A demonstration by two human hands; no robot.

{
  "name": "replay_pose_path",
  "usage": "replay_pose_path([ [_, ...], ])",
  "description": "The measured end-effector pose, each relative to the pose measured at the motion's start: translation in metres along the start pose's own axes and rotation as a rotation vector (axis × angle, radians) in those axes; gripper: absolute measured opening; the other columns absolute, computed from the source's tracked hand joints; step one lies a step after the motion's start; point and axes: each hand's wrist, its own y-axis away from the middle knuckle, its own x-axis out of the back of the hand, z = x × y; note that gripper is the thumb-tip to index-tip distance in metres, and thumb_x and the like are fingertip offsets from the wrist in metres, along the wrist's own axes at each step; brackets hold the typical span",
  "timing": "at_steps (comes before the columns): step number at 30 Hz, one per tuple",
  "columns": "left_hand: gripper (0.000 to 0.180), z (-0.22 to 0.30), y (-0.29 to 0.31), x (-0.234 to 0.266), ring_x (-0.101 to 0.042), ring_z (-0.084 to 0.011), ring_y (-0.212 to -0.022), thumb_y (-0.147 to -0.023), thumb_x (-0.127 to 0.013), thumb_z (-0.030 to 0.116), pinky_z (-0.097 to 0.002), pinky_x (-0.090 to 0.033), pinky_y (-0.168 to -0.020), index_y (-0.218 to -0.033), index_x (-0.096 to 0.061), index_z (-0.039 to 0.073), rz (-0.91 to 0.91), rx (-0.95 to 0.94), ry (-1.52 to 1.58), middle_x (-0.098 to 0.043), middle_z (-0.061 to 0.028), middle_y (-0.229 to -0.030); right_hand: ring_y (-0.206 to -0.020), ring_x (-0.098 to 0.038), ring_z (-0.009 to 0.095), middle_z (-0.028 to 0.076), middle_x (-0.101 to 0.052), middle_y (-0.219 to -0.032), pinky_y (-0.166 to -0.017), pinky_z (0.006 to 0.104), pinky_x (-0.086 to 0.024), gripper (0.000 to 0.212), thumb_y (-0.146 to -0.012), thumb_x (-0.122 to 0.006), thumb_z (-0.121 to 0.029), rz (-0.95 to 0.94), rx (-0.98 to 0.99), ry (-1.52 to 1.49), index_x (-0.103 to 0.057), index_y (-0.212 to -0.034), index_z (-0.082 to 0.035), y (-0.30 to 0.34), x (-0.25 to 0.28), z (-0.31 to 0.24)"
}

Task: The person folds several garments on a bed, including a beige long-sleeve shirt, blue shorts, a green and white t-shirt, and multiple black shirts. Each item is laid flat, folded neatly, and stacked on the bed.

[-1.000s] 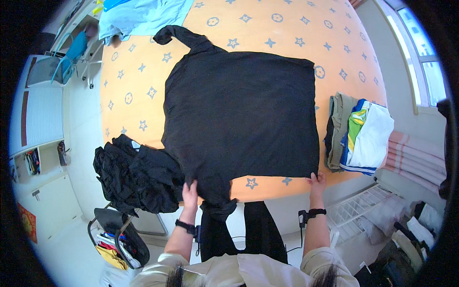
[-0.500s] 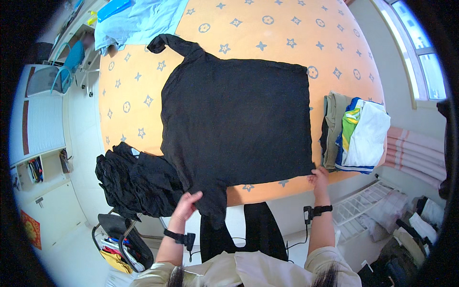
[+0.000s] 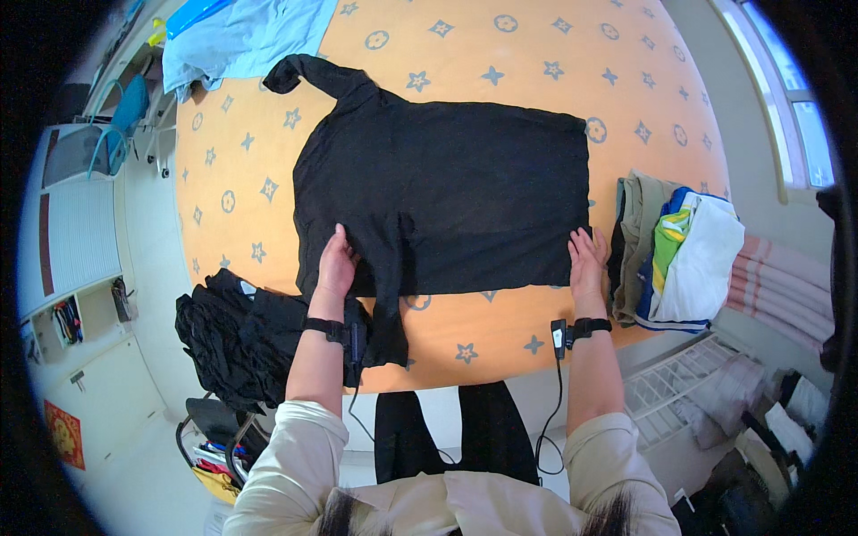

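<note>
A black shirt lies on the bed, its hem to the right and one sleeve stretched out at the far left. Its near side is folded over toward the middle, and the near sleeve hangs down toward the bed's front edge. On the shoulder end of the fold rests my left hand, fingers extended. My right hand lies with spread fingers on the near hem corner. Neither hand visibly grips the cloth. A crumpled black heap of clothing sits beside my left forearm, partly behind it.
The bed has an orange patterned sheet. Folded clothes are stacked at its right edge. Light blue cloth lies at the far left. A chair holding clothes stands at lower left, a white rack at lower right.
Both hands moved away from me, carrying the shirt's near side over onto its middle. The fingers that pinched the cloth have opened onto it. The near sleeve swung inward.
</note>
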Motion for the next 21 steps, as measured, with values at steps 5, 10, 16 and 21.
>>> replay_pose_path([
  [5, 0.048, -0.001, 0.013, -0.004, -0.056, -0.023, -0.113, -0.09, -0.069, 0.032, -0.0372, -0.04, -0.101, -0.126, -0.056, 0.002, 0.015, 0.129, -0.343, -0.062, -0.0091, -0.121, -0.087, -0.063, 0.022, 0.005, -0.062, -0.092, -0.076, 0.038, -0.049, 0.048, -0.095, -0.06, -0.014, -0.057, 0.219, 1.081, -0.044, -0.14, -0.016, 0.0, -0.007, -0.003],
  [10, 0.044, 0.008, 0.02, -0.002, -0.055, -0.0253, -0.118, -0.091, -0.069, 0.024, -0.0381, -0.042, -0.103, -0.129, -0.055, 0.006, -0.061, -0.034, -0.042, -0.059, -0.009, -0.128, -0.084, -0.062, 0.031, 0.014, -0.062, -0.087, -0.073, 0.0412, -0.049, 0.03, -0.097, -0.055, -0.02, -0.104, 0.245, 1.485, -0.05, -0.125, -0.012, -0.01, -0.006, -0.024],
  [16, 0.073, -0.011, 0.001, 0.007, -0.045, -0.0243, -0.128, -0.093, -0.066, 0.033, -0.0393, -0.032, -0.11, -0.149, -0.03, 0.004, 0.02, 0.003, -0.017, -0.049, -0.0116, -0.141, -0.081, -0.061, 0.028, 0.011, -0.057, -0.087, -0.073, 0.0407, -0.049, 0.034, -0.092, -0.056, -0.003, -0.057, 0.295, 1.157, -0.047, -0.124, -0.006, -0.008, -0.02, -0.023],
  [21, 0.056, -0.023, 0.006, 0.025, -0.055, -0.0194, -0.109, -0.095, -0.062, 0.036, -0.0336, -0.041, -0.097, -0.137, -0.046, 0.002, -0.035, 0.026, -0.31, -0.059, -0.0077, -0.117, -0.083, -0.059, 0.025, 0.011, -0.057, -0.098, -0.079, 0.0385, -0.05, 0.039, -0.088, -0.054, 0.003, -0.122, 0.503, 1.235, -0.044, -0.126, -0.004, 0.039, -0.042, 0.003],
])
